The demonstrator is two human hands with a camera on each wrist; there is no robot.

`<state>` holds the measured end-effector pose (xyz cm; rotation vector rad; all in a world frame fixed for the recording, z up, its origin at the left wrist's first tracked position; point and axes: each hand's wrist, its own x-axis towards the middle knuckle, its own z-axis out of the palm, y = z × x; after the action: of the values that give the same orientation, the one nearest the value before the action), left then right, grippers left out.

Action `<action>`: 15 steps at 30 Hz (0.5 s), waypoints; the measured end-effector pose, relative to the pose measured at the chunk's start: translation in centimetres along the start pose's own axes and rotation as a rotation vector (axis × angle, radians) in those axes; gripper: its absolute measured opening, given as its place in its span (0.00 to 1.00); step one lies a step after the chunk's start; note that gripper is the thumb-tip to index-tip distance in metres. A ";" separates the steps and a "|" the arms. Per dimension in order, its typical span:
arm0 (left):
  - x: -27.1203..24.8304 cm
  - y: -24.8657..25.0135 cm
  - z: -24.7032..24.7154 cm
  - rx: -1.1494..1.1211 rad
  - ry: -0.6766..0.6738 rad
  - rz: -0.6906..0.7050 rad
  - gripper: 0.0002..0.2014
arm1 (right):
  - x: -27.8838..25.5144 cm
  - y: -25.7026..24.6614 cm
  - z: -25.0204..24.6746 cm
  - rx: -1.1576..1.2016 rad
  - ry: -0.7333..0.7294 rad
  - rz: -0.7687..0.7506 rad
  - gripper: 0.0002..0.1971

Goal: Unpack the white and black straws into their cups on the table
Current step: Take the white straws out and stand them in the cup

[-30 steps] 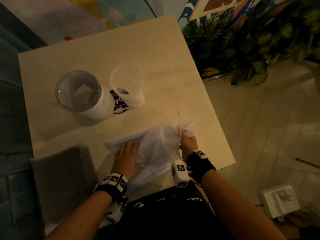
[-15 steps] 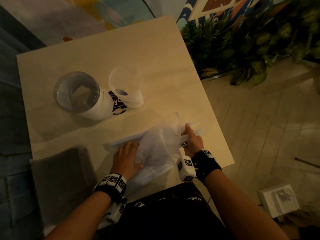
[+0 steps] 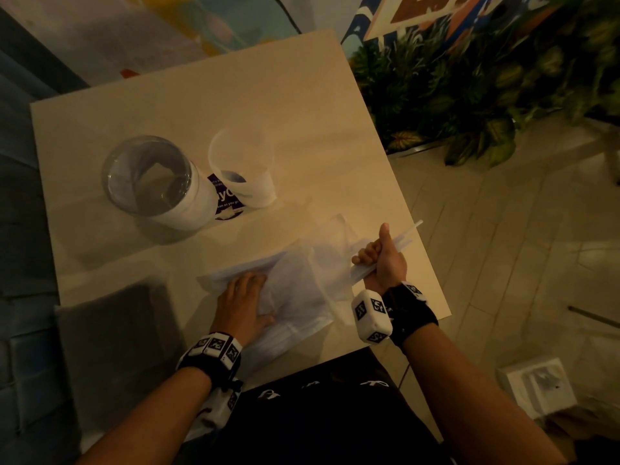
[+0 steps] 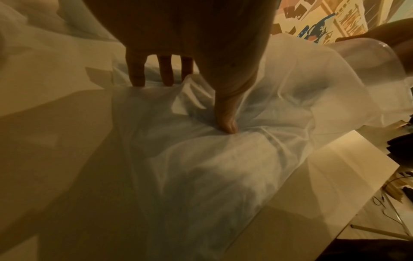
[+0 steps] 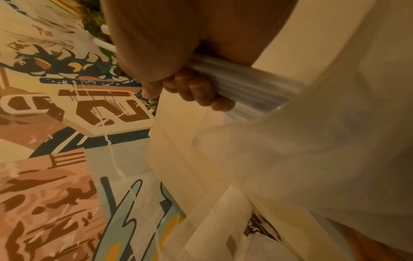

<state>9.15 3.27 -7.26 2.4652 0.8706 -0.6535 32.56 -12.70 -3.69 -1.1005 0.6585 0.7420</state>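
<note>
At the near edge of the pale table [image 3: 302, 95] the left hand [image 3: 243, 302] lies palm down on a translucent white plastic bag [image 3: 295, 297], its fingers straight and slightly spread; in the left wrist view the fingertips [image 4: 137, 77] and the thumb press the crumpled film flat against the tabletop. Just to the right, the right hand [image 3: 380, 260] is raised over the table's right side with its fingers curled tight round a bundle of white straws [image 3: 404, 241], thumb sticking up; the straws' far ends fan out past the fist toward the table edge, and their near ends lie at the bag's loose, lifted mouth. The right wrist view shows the curled fingers [image 5: 196, 90] wrapped round the bundle, with bag film draped beside it. Farther back on the left half of the table stand two cups, touching or nearly so: a larger clear cup [image 3: 151, 179] with a white lower part, and a smaller white cup [image 3: 241, 169] to its right. Black straws cannot be made out anywhere.
</note>
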 end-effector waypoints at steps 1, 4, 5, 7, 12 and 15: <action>0.0 0.0 0.0 -0.002 -0.003 -0.001 0.44 | -0.2 -0.2 0.2 0.005 0.005 -0.011 0.29; 0.1 0.0 0.0 -0.002 -0.019 -0.010 0.44 | -0.9 -0.8 0.8 -0.009 0.008 -0.067 0.28; 0.1 0.0 0.1 -0.003 -0.019 -0.009 0.44 | -1.2 -1.1 1.0 -0.020 0.008 -0.091 0.27; 0.0 0.0 0.1 0.000 -0.015 -0.004 0.44 | -1.6 -1.6 1.4 -0.044 0.011 -0.149 0.25; 0.0 0.1 -0.2 -0.022 -0.022 -0.005 0.43 | -2.7 -4.2 2.5 -0.092 -0.041 -0.276 0.22; 0.0 0.1 -0.4 -0.079 -0.022 -0.004 0.40 | -4.2 -6.3 3.4 -0.110 -0.138 -0.337 0.21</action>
<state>9.31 3.38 -6.93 2.3825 0.8762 -0.6347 35.48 -12.00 4.03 -1.2115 0.3064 0.5617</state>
